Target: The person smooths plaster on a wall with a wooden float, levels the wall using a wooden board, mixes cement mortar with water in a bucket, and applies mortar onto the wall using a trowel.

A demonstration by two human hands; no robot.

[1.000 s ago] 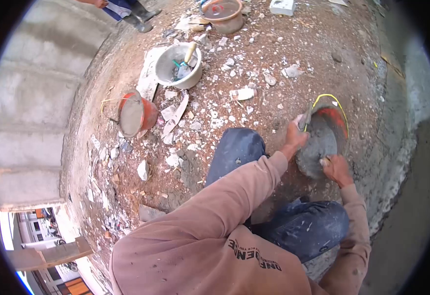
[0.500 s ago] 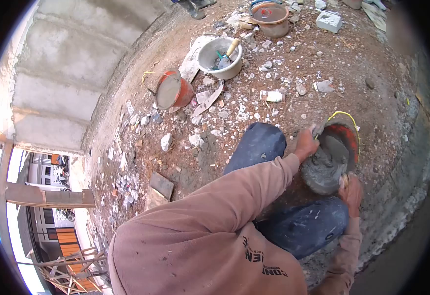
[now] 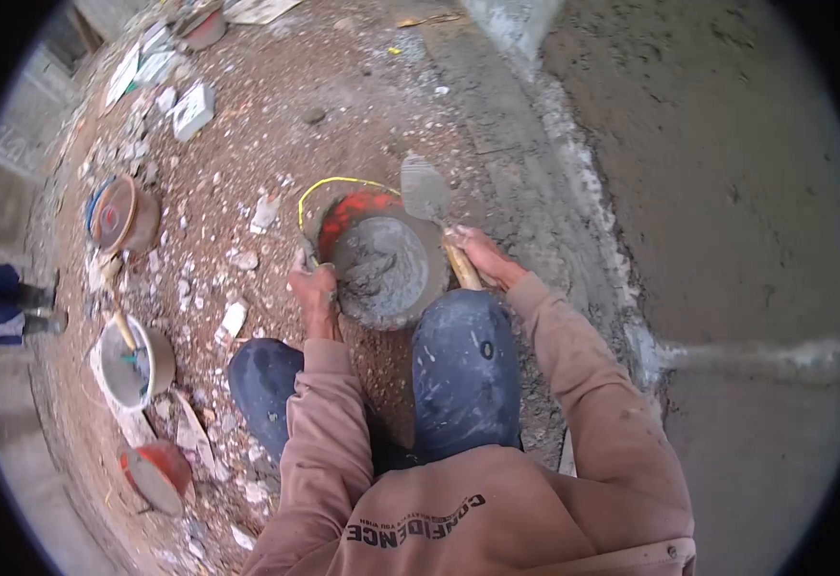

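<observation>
From afar I see the right hand [image 3: 482, 255] gripping a grey-smeared, wooden-handled trowel [image 3: 426, 190], mid-frame. The left hand [image 3: 315, 293] clasps the orange bucket [image 3: 347, 213] by its rim, lumpy mortar [image 3: 386, 261] inside.

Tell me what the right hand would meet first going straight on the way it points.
Past the trowel it holds, the right hand would probably meet the bucket first, at its rim; depth is unclear, so it might pass above.
</observation>
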